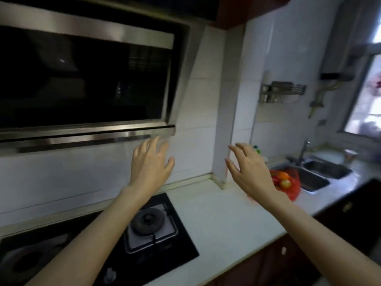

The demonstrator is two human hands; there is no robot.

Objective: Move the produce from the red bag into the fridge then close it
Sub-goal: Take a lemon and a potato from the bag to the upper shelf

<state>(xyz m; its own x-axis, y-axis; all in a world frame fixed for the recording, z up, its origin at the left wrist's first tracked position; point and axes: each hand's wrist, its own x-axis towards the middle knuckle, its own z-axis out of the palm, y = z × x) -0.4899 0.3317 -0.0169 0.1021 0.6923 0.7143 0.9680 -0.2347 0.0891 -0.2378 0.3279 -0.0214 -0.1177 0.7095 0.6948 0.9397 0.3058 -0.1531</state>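
Both hands empty, fingers spread: left hand over the gas burner, right hand partly blocking the red bag beside the sink.

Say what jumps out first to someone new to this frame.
Two bare hands raised mid-frame with fingers spread, left hand under the range hood, right hand toward the sink. Behind the right hand, a red bag of produce sits on the counter beside the sink.
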